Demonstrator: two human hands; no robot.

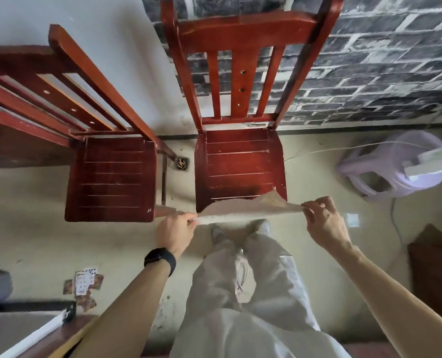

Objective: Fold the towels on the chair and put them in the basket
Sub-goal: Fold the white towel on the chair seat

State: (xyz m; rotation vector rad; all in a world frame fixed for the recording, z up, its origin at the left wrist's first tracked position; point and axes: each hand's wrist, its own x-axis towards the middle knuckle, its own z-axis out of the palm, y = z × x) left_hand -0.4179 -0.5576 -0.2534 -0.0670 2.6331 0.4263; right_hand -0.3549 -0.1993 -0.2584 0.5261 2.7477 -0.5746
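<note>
Here a person stands looking down at a beige towel (248,209) stretched out between both hands, just above the front edge of the nearer red wooden chair (240,164). The left hand (174,232) pinches the towel's left end between thumb and curled fingers. The right hand (323,223) pinches the right end in the same way, so both hands are clamped on the cloth and held well apart. The towel hangs nearly flat between them, with one corner peaked up over the front right corner of the seat; whether it touches the wood cannot be told. A black wristband (160,259) sits on the left wrist.

The chair's slatted seat is bare, and its back stands against a dark brick-patterned wall (369,60). A second red chair (111,177) stands just beside it to the left, turned at a slight angle. A lavender plastic basket (385,174) sits on the floor to the right of the nearer chair, well apart from the towel, with a pale flat object lying across its far side. A thin white cable (344,148) runs along the floor toward it. Below the towel are the person's light trousers (253,306) and pale shoes (218,235). A few playing cards (85,282) lie scattered on the floor at the lower left.
</note>
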